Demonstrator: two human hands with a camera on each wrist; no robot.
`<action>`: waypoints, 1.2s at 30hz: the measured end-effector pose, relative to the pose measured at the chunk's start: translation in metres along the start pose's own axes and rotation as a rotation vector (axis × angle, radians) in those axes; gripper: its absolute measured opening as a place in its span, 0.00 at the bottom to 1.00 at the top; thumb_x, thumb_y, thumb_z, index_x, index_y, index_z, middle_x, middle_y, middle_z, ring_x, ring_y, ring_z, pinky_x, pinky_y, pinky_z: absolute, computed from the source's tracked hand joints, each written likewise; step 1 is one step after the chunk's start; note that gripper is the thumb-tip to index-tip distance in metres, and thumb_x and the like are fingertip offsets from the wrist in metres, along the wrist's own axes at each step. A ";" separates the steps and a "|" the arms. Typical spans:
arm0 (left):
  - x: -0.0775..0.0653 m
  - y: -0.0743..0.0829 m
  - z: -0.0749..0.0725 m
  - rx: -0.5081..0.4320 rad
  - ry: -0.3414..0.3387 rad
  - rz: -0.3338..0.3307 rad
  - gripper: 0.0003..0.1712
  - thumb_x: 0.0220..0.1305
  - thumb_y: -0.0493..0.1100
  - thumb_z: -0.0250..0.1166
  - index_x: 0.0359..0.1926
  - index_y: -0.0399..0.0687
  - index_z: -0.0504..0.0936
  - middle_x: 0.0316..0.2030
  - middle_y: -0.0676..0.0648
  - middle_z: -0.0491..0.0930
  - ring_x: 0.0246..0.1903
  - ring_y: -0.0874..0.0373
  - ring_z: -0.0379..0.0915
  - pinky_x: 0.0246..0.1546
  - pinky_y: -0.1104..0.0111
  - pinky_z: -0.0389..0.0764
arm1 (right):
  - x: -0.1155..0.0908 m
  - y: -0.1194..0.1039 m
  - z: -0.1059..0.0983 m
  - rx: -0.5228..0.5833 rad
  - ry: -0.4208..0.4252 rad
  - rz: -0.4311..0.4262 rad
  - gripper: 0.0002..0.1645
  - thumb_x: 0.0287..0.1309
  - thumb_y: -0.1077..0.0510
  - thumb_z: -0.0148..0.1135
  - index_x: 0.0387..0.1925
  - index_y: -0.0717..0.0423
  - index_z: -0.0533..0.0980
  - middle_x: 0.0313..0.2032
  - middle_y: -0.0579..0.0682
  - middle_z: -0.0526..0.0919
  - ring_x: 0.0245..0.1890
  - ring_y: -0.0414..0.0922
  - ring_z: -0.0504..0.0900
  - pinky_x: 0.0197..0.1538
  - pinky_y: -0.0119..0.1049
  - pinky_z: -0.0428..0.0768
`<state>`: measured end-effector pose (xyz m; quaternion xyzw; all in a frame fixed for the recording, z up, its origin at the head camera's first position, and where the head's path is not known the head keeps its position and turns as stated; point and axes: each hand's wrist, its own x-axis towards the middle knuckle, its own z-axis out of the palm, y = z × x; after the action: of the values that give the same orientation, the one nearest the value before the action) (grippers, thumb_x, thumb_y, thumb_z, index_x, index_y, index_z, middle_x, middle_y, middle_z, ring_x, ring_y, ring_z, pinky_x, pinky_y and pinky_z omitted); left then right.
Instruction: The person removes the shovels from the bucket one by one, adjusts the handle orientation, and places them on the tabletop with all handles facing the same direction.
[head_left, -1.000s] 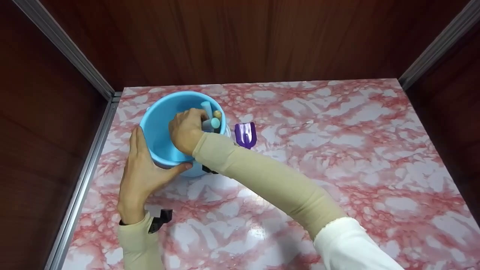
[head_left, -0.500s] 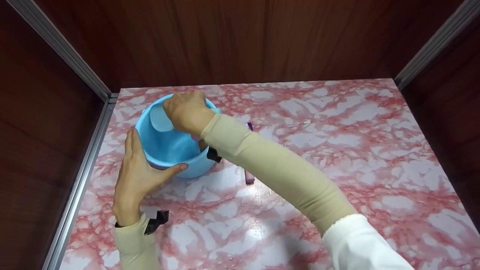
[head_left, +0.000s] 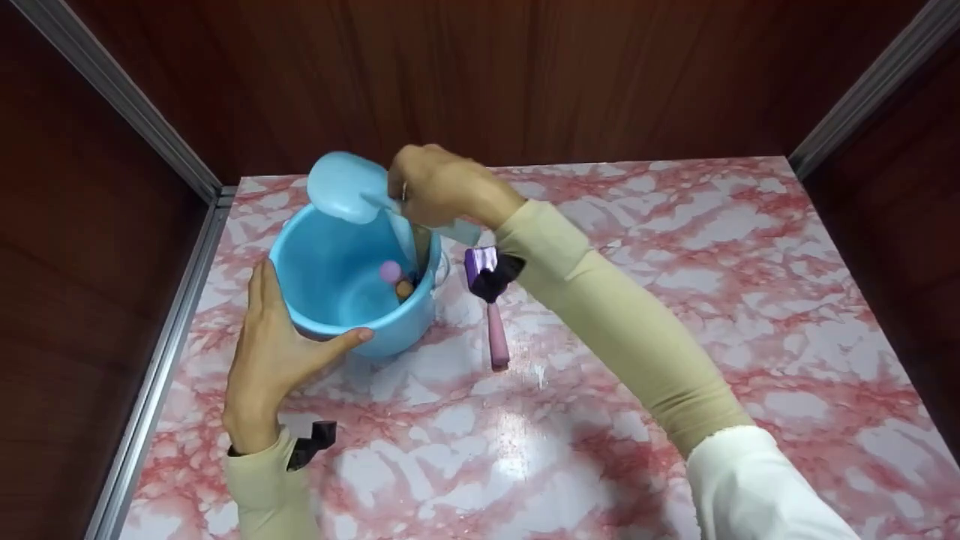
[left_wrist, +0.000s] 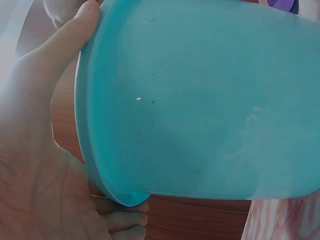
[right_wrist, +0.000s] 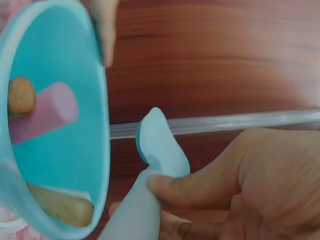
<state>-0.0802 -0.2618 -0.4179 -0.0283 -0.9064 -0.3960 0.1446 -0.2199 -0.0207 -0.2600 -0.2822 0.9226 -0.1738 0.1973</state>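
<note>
The fingers of the right hand [head_left: 442, 184] pinch a light blue toy shovel [head_left: 349, 187] at its neck, the thumb pressed along the top where handle and blade meet in the right wrist view. The left hand [head_left: 274, 352] is spread in a V, its long fingers straight along the outside of the blue bucket [head_left: 409, 328] and its thumb lying on the near rim. The shovel is in the upper left of the head frame, over the bucket's far right rim. The likeliest trouble is a pivot: a pinch at the neck leaves blade and handle free to swing, so a knock could twist the shovel loose. The handle also passes close by the rim and the upright tan handle [right_wrist: 65, 207]; catching either could tip the bucket, which the left hand braces on one side only. Let slip, the shovel might fall back onto the pink handle [head_left: 390, 271] and brown handle [head_left: 405, 290] inside, or onto the purple toy shovel [head_left: 496, 330] on the tabletop [head_left: 675, 337] just beside the bucket. In the head view its long axis runs from upper left to lower right, blade end pointing to the upper left, handle end showing below the hand.
</note>
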 end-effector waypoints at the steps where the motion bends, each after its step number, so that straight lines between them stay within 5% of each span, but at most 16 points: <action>1: 0.000 0.000 -0.001 -0.001 0.000 -0.002 0.83 0.38 0.65 0.90 0.86 0.56 0.46 0.79 0.44 0.57 0.72 0.42 0.63 0.69 0.34 0.72 | -0.003 0.005 -0.002 0.030 0.013 -0.016 0.25 0.72 0.63 0.62 0.68 0.54 0.81 0.60 0.53 0.84 0.50 0.48 0.85 0.55 0.42 0.89; 12: -0.001 -0.002 0.000 -0.017 -0.005 -0.009 0.84 0.38 0.64 0.90 0.87 0.57 0.45 0.79 0.43 0.56 0.72 0.41 0.63 0.69 0.33 0.73 | -0.039 0.056 0.000 0.388 0.110 -0.131 0.15 0.70 0.63 0.68 0.56 0.56 0.87 0.47 0.53 0.88 0.46 0.49 0.85 0.50 0.47 0.91; 36: 0.001 -0.002 -0.003 0.030 -0.064 -0.087 0.87 0.42 0.67 0.88 0.87 0.61 0.34 0.83 0.43 0.47 0.74 0.36 0.60 0.68 0.30 0.71 | -0.059 0.141 0.043 0.829 0.256 0.085 0.17 0.66 0.65 0.73 0.56 0.62 0.85 0.45 0.57 0.86 0.41 0.47 0.88 0.42 0.40 0.92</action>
<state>-0.0809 -0.2654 -0.4164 0.0006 -0.9167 -0.3873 0.0985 -0.2189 0.1151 -0.3418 -0.1174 0.8027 -0.5547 0.1850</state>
